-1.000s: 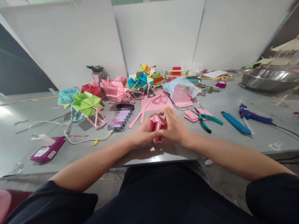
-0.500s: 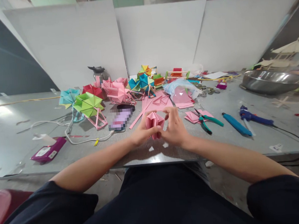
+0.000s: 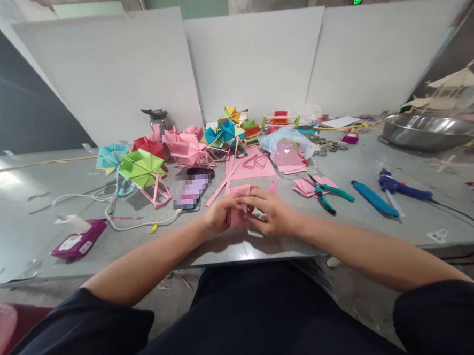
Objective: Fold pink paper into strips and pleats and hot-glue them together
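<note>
— Grey boards (image 3: 254, 58) stand behind the whole bench (image 3: 19, 233), do you see? And the bench itself is quite full. At the far left lies a purple packet (image 3: 78, 239), then a white cable (image 3: 114, 214) that curls beside it.

— Yes. And behind the cable, those paper wheels?

— A turquoise one (image 3: 110, 156), a green one (image 3: 141, 167) on a pink stand, a red one (image 3: 149, 146) and pink ones (image 3: 187, 147), close together. A phone (image 3: 191, 190) lies flat just in front of them.

— Now the middle. What do the hands do?

— The left hand (image 3: 216, 217) and the right hand (image 3: 272, 213) are both closed on the folded pink paper piece (image 3: 236, 207). One second ago they held it lifted, and half a second ago it was fanned open between the fingers. Now it is pressed low, near the front edge of the bench, and looks flatter, with the right fingers lying over its top.

— So they are squeezing the folds?

— I think so; it seems the pleats are being pushed together, but the fingers hide the lower part, so I cannot be sure.

— And to the right?

— Pink sheets (image 3: 250, 167) behind the hands, a plastic bag (image 3: 287, 142), then green-handled pliers (image 3: 328, 193) resting on small pink folded squares (image 3: 307, 184). Further right a teal tool (image 3: 375, 198), a blue glue gun (image 3: 402, 187) with its black cord, and a metal bowl (image 3: 430, 130) at the far right.
</note>
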Motion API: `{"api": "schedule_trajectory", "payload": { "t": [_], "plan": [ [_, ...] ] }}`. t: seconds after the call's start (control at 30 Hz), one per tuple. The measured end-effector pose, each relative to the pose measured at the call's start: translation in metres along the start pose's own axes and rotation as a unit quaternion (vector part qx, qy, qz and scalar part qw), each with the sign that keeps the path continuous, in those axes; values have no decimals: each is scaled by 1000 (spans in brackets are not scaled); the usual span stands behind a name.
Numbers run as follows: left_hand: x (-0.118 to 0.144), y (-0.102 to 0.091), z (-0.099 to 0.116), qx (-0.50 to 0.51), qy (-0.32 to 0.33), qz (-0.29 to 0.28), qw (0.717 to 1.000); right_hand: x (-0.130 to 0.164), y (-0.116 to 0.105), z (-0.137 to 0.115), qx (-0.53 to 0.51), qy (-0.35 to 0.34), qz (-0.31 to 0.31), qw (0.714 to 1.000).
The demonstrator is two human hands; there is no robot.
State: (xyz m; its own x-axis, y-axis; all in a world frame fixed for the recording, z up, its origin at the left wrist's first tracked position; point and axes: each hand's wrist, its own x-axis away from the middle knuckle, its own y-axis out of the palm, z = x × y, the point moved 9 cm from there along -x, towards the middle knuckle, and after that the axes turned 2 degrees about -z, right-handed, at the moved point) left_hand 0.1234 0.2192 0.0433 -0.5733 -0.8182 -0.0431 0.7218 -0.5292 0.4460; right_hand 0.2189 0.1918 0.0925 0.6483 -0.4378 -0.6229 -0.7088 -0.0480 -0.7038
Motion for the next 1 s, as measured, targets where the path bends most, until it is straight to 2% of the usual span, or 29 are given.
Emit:
{"api": "schedule_trajectory", "payload": {
  "t": [0.1,0.23,0.33,0.47,0.63,0.73,0.83,0.9,0.97,1.0],
  "plan": [
    [-3,-1,-3,26,-4,-7,1000,1,-4,8,50,9,3,999],
    [-3,-5,-12,-13,-43,-9,999,1,-11,18,66,29,39,997],
    [0,-2,-20,-38,-81,-30,996,3,-9,27,-3,47,67,997],
    [0,6,-14,-24,-55,-48,997,7,-5,43,-119,104,85,984],
    [-3,4,-4,-14,-33,-35,999,3,-16,59,-201,161,113,960],
    [-3,3,-4,-22,-45,-70,996,-1,-16,64,-231,179,94,952],
    [-1,4,-8,-29,-64,-116,991,-3,-10,64,-238,180,74,952],
    [0,2,-10,-33,-70,-125,989,-4,-9,62,-223,177,77,955],
    [0,-1,-11,-32,-67,-108,991,-6,-22,58,-186,167,101,963],
    [0,-3,-10,-28,-65,-96,993,-7,-35,55,-159,158,123,967]
  ]
}}
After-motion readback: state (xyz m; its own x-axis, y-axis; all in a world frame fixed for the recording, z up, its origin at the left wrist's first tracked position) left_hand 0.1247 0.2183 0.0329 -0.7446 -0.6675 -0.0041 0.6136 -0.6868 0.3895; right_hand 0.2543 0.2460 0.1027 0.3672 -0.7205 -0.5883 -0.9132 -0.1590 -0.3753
